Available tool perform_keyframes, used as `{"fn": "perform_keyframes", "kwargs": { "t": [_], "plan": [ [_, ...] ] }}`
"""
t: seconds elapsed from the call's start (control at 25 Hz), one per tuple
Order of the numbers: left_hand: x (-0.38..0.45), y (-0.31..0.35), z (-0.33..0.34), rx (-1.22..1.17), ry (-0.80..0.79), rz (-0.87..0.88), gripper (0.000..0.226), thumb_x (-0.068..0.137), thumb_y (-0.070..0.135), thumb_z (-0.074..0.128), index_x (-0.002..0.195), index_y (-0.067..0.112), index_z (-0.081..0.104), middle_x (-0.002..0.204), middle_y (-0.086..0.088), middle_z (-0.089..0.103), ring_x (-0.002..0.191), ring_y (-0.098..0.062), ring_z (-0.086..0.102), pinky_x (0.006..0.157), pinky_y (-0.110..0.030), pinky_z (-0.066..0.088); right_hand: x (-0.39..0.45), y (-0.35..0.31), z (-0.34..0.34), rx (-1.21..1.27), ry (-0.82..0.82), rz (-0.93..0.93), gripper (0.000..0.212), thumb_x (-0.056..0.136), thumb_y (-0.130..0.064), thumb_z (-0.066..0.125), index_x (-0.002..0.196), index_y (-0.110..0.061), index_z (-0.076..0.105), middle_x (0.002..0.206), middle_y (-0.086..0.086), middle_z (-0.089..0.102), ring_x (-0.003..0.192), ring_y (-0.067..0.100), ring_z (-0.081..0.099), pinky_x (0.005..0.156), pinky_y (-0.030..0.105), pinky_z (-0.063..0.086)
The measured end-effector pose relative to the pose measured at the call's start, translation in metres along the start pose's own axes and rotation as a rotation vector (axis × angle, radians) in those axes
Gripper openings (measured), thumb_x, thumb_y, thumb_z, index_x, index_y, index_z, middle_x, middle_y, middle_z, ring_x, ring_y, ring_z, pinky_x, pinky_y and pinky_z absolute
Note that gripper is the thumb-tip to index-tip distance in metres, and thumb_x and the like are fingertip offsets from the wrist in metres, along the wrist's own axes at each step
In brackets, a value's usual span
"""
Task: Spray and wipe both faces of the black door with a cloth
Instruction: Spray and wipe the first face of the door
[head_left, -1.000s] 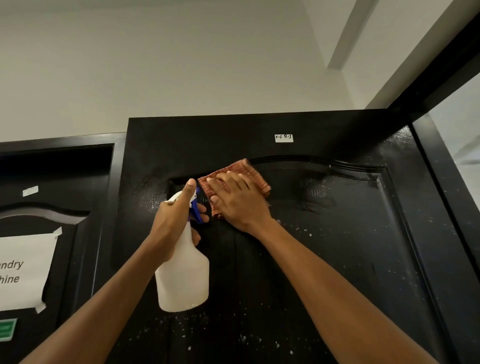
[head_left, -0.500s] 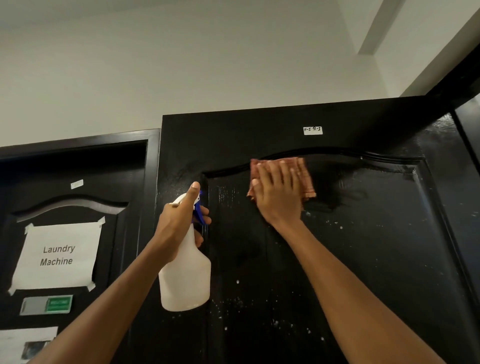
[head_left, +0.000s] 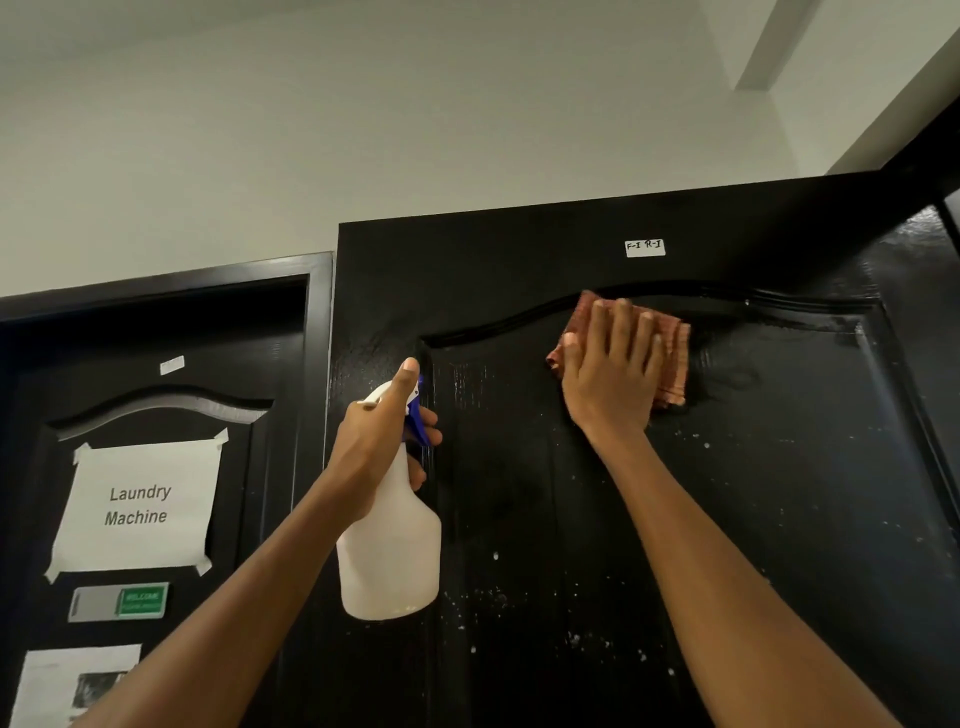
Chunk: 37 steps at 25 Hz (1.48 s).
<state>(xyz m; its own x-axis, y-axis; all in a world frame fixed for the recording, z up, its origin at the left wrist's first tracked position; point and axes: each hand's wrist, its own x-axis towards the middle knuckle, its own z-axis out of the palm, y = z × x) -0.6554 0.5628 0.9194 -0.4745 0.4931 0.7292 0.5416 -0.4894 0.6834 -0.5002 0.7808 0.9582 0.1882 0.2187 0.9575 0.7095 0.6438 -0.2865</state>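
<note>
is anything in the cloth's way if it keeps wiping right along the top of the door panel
Nothing visible. The right hand presses the cloth flat on the door; rightward the panel shows only wet streaks and droplets.

Black door (head_left: 571, 519), frame centre, wet-spotted; folded reddish cloth (head_left: 670, 353) flat against its upper panel; white spray bottle (head_left: 389, 545) upright, centre-left.

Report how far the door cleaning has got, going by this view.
Done: this face of the black door has been sprayed, with white droplets speckling the panel. In hand: the right hand presses the cloth flat just under the arched moulding, with a wet sheen to its right; the left hand grips the spray bottle. Left: the droplets lower on the panel are unwiped, and the other face is out of sight.
</note>
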Motion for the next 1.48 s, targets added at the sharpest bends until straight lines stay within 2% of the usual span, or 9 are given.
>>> {"fn": "perform_keyframes", "kwargs": {
  "t": [0.16,0.28,0.36,0.56,0.64,1.0,1.12,1.28,1.48],
  "plan": [
    [0.002,0.004,0.022,0.003,-0.007,-0.003,0.063,0.092,0.069,0.042,0.097,0.012,0.068,0.087,-0.013,0.074,0.058,-0.025,0.064,0.051,-0.031,0.053,-0.047,0.005,0.002,-0.088,-0.213,-0.699,0.064,0.107,-0.058,0.015,0.163,-0.032,-0.002,0.171,-0.001,-0.006,0.157,0.024,-0.005,0.127,0.046,-0.004],
    [-0.001,-0.001,0.037,0.022,-0.032,-0.033,0.061,0.091,0.071,0.041,0.093,0.015,0.066,0.089,-0.013,0.074,0.059,-0.029,0.062,0.053,-0.031,0.053,-0.07,0.052,-0.011,-0.124,-0.309,-0.877,0.064,0.106,-0.063,0.017,0.162,-0.037,-0.004,0.17,-0.004,-0.009,0.156,0.02,-0.012,0.126,0.04,-0.01],
    [-0.005,-0.004,0.043,0.028,-0.048,-0.044,0.064,0.091,0.072,0.041,0.091,0.014,0.067,0.088,-0.013,0.074,0.06,-0.031,0.063,0.052,-0.031,0.053,-0.065,0.084,-0.02,-0.132,-0.289,-0.772,0.068,0.104,-0.067,0.015,0.161,-0.038,-0.006,0.17,-0.006,-0.012,0.156,0.019,-0.015,0.127,0.044,-0.004],
    [-0.015,-0.004,0.03,0.027,-0.021,-0.033,0.062,0.092,0.07,0.041,0.093,0.013,0.066,0.09,-0.014,0.073,0.065,-0.031,0.065,0.052,-0.031,0.054,-0.026,0.11,-0.026,0.004,-0.109,0.116,0.07,0.104,-0.063,0.006,0.163,-0.029,-0.007,0.171,0.003,-0.01,0.157,0.029,-0.007,0.127,0.053,0.004],
    [-0.019,-0.009,0.013,0.023,0.007,-0.018,0.059,0.094,0.066,0.04,0.095,0.012,0.065,0.093,-0.017,0.072,0.062,-0.028,0.064,0.051,-0.03,0.053,-0.027,0.084,-0.02,0.042,-0.088,0.275,0.07,0.105,-0.06,0.006,0.163,-0.024,-0.009,0.17,0.007,-0.012,0.156,0.033,-0.008,0.125,0.057,0.005],
    [-0.042,-0.047,-0.075,0.119,0.083,-0.074,0.063,0.095,0.066,0.04,0.095,0.008,0.066,0.09,-0.016,0.073,0.053,-0.025,0.062,0.048,-0.03,0.052,-0.108,-0.057,0.021,0.029,-0.112,-0.257,0.066,0.107,-0.054,0.018,0.164,-0.022,0.003,0.171,0.008,-0.002,0.157,0.035,-0.001,0.126,0.054,0.004],
    [-0.043,-0.049,-0.092,0.118,0.086,-0.045,0.063,0.099,0.059,0.037,0.092,0.004,0.065,0.085,-0.015,0.072,0.054,-0.017,0.063,0.051,-0.028,0.051,-0.106,-0.083,0.026,0.034,-0.128,-0.251,0.066,0.107,-0.053,0.018,0.164,-0.021,0.008,0.171,0.008,0.002,0.156,0.035,0.002,0.126,0.055,0.01],
    [-0.045,-0.064,-0.11,0.124,0.057,-0.039,0.065,0.099,0.06,0.036,0.081,0.003,0.063,0.07,-0.011,0.068,0.057,-0.02,0.063,0.073,-0.038,0.051,-0.124,-0.084,0.029,0.025,-0.123,-0.239,0.067,0.107,-0.055,0.019,0.164,-0.021,0.006,0.171,0.007,0.0,0.157,0.032,-0.001,0.127,0.053,0.009],
    [-0.057,-0.084,-0.13,0.057,0.018,-0.079,0.059,0.097,0.06,0.037,0.092,0.01,0.068,0.086,-0.013,0.075,0.084,-0.03,0.071,0.089,-0.05,0.054,-0.215,-0.087,0.028,0.039,-0.197,-0.291,0.068,0.107,-0.054,0.022,0.164,-0.02,0.005,0.172,0.006,-0.003,0.158,0.029,-0.004,0.127,0.051,0.003]
  ]
}}
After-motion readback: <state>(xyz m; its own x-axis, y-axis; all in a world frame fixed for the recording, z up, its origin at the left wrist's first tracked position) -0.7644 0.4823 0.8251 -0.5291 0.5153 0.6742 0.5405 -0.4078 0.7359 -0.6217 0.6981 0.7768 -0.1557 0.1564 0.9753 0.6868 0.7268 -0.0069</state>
